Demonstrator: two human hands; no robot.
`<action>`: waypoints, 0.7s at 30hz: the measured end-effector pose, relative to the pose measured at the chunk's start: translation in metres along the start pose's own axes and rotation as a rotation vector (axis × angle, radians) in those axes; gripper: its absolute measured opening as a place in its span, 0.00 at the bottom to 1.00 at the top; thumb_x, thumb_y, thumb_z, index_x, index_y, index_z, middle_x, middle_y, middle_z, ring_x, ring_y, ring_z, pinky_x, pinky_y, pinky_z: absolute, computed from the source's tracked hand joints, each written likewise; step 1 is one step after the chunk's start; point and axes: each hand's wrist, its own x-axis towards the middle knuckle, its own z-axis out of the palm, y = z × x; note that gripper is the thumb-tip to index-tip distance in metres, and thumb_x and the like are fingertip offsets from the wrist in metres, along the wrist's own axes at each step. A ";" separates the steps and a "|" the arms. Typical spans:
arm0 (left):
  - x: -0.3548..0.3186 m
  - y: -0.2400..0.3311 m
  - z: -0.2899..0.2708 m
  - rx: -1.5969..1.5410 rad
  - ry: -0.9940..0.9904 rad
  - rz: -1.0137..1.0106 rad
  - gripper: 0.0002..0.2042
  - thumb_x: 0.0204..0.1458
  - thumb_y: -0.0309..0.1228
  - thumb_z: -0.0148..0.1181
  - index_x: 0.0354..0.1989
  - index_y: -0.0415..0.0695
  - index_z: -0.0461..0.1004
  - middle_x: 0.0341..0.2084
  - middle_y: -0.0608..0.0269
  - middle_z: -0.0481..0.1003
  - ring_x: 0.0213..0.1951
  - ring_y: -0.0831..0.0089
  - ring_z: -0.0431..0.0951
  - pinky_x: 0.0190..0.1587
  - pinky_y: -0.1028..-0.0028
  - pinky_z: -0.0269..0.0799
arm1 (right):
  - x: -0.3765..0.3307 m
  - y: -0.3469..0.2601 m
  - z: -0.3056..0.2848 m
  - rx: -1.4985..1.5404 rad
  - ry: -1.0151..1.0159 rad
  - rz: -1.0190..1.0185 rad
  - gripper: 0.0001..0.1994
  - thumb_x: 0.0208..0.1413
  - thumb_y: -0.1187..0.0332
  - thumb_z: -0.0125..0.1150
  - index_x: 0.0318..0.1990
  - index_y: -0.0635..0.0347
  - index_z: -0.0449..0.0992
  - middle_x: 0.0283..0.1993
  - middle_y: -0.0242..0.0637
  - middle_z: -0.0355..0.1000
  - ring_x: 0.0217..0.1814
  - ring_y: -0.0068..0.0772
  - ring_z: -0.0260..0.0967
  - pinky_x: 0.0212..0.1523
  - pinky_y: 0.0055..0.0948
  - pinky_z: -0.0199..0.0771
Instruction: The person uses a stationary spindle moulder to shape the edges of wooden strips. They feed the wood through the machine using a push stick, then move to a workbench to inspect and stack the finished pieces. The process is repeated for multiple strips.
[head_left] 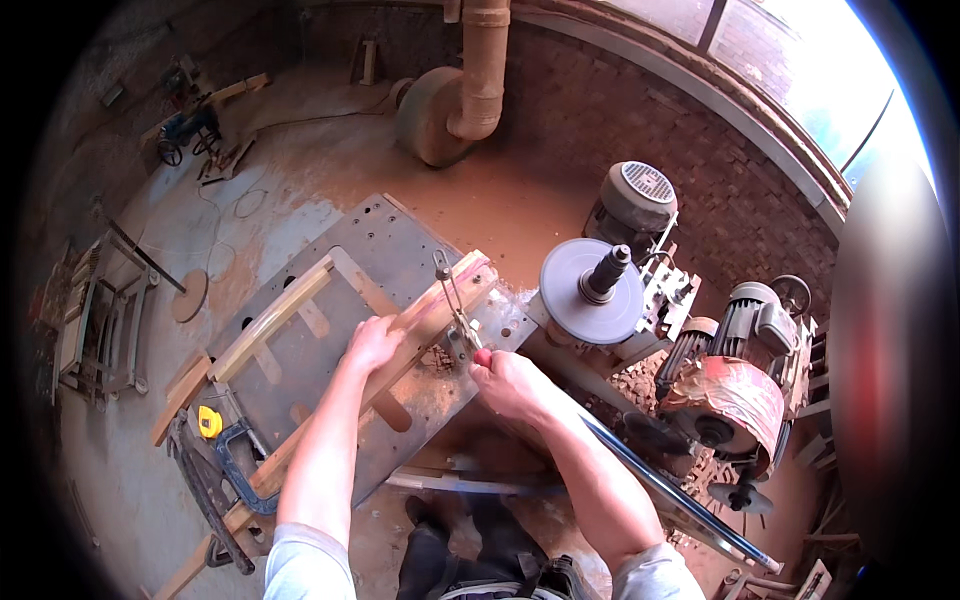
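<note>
A long wooden beam (425, 318) lies at a slant across a grey metal machine table (385, 240). On its upper part rests my left hand (372, 343), fingers curled over the wood. A metal toggle clamp (456, 300) stands at the beam's far end, its arm reaching over the wood. My right hand (510, 385) is closed round the clamp's handle, whose red grip shows at the fingertips. Just beyond the clamp, to the right, is a round grey disc (592, 292) on an upright threaded spindle.
A blue G-clamp (232, 462) and a yellow tape measure (209, 421) are at the table's left end. Motors (640, 195) and a belt-covered wheel (725, 400) stand at right. A metal bar (670, 480) runs along my right forearm. A large duct (484, 80) drops behind.
</note>
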 end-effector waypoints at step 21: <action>0.064 0.003 -0.019 -0.389 -0.308 0.100 0.31 0.48 0.43 0.69 0.59 0.41 0.70 0.50 0.48 0.78 0.52 0.59 0.78 0.56 0.64 0.71 | 0.021 -0.027 -0.007 0.614 -0.217 0.452 0.08 0.65 0.65 0.55 0.40 0.57 0.65 0.29 0.32 0.68 0.17 0.22 0.62 0.14 0.25 0.60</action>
